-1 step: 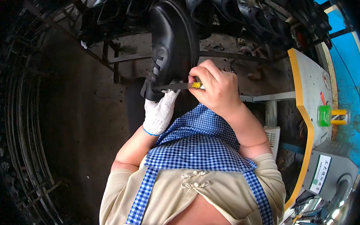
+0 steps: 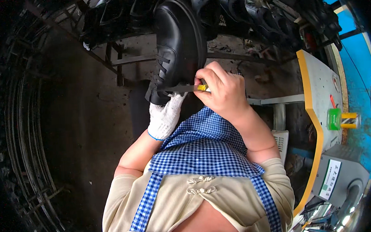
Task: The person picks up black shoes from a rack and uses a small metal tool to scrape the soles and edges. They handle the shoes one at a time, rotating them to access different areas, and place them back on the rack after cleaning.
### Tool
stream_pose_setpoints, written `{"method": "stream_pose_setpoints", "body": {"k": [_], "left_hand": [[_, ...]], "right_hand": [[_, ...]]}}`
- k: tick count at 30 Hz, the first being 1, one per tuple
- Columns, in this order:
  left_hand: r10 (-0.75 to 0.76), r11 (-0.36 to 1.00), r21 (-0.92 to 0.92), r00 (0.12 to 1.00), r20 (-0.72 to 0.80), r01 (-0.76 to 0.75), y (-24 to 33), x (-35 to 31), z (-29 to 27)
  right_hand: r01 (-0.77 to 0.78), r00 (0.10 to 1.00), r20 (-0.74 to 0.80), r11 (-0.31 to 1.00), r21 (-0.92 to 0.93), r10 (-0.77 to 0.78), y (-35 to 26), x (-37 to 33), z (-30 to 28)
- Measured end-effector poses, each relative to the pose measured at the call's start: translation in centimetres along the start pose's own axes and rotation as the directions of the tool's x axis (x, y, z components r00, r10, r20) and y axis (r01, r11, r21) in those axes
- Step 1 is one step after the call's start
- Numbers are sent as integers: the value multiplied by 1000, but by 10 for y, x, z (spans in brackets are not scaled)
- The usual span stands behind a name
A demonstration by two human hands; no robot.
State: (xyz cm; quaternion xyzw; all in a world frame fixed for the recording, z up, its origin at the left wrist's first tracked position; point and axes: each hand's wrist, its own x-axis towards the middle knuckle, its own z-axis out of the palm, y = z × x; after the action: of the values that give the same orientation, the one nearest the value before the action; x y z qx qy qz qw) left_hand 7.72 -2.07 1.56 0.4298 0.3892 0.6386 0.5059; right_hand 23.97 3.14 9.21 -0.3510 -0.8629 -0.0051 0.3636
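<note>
Remotely, I have my white-gloved left hand (image 2: 164, 120) grasping the smooth black lace-up shoe (image 2: 177, 45) near its heel, toe pointing away; my bare right hand (image 2: 224, 88) pinches a thin grey yellow-handled blade (image 2: 191, 89) crosswise there.

Black laced shoe (image 2: 169, 37), toe pointing away, thin yellow-ended blade (image 2: 190, 89), crosswise at its ankle

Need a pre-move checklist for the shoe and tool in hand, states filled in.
1. Black shoe supported: ok, left hand holds its near end.
2. Thin flat tool held: ok, right hand pinches its yellow end.
3. Left hand covered: ok, white glove.
4. Right hand covered: not ok, bare.
5. Tool clear of left fingertips: cannot tell, they overlap in this view.
</note>
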Motion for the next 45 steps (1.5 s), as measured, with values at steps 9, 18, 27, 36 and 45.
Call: {"method": "stream_pose_setpoints", "body": {"k": [9,18,27,36,45], "left_hand": [[11,998,63,1000,-24,-10,5,5,8],[-194,969,-162,980,-36,186,8,3,5],[-257,947,-198,966,-2,251,10,4,5],[-351,889,-312,936,4,335,31,14,20],[-480,798,-422,877,-11,431,37,23,17]], "right_hand": [[-38,998,46,997,-71,41,6,-5,11],[-3,998,-70,994,111,11,21,-14,25],[-32,994,-94,981,192,51,23,-19,19],[-124,986,-54,912,392,158,29,-32,14],[-301,949,261,761,574,179,22,-52,-3]]}}
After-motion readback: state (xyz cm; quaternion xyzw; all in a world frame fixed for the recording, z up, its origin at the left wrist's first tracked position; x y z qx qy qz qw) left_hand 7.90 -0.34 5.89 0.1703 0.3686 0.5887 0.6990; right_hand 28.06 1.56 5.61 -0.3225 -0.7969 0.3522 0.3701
